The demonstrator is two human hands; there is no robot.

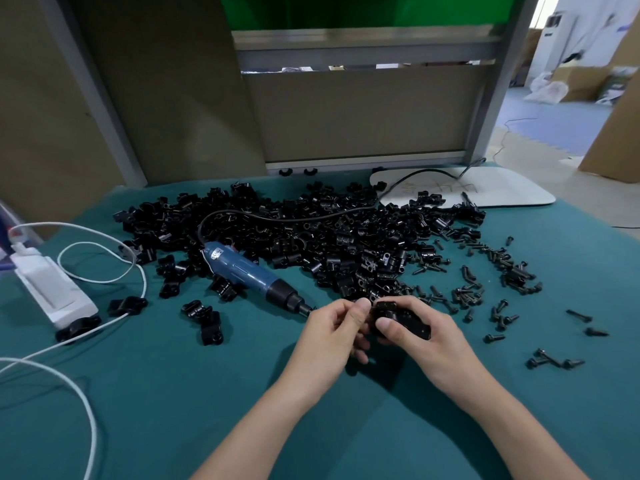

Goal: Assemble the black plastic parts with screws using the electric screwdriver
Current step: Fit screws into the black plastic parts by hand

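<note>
Fingers: both my left hand point(330, 336) and right hand point(427, 341) curl round the black parts point(403, 320).
Tip: I should line up the holes before taking the electric screwdriver point(252, 275).

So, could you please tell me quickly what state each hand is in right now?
Left hand: closed, fingers curled, pinching the left end of the black plastic part.
Right hand: closed, holding the same part, thumb on top.
</note>
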